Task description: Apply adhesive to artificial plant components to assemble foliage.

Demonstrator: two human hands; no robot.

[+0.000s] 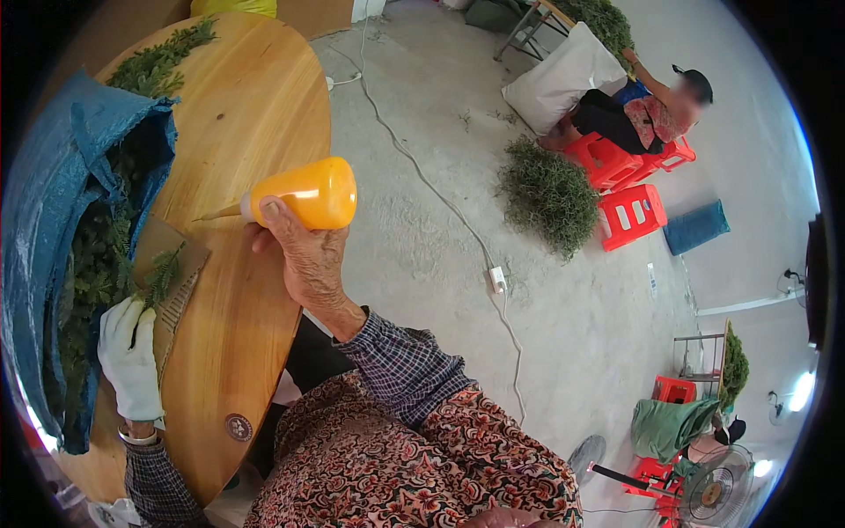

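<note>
My right hand (306,260), bare, grips an orange squeeze bottle (312,194) tilted nearly on its side. Its long thin nozzle points left, over the wooden table (238,97). My left hand (130,352) wears a white glove and is closed at the fingertips on a small green sprig (161,277). Beneath the sprig lies a flat piece of cardboard (180,255). Just left of the gloved hand, an open blue woven sack (40,238) is filled with more green sprigs (97,255); the nozzle tip does not touch the sprig.
Loose greenery (163,62) lies at the table's far end. A white cable with a power strip (498,280) crosses the concrete floor. Across the room a person (656,114) sits on red stools beside a heap of greenery (550,198). A fan (715,493) stands at lower right.
</note>
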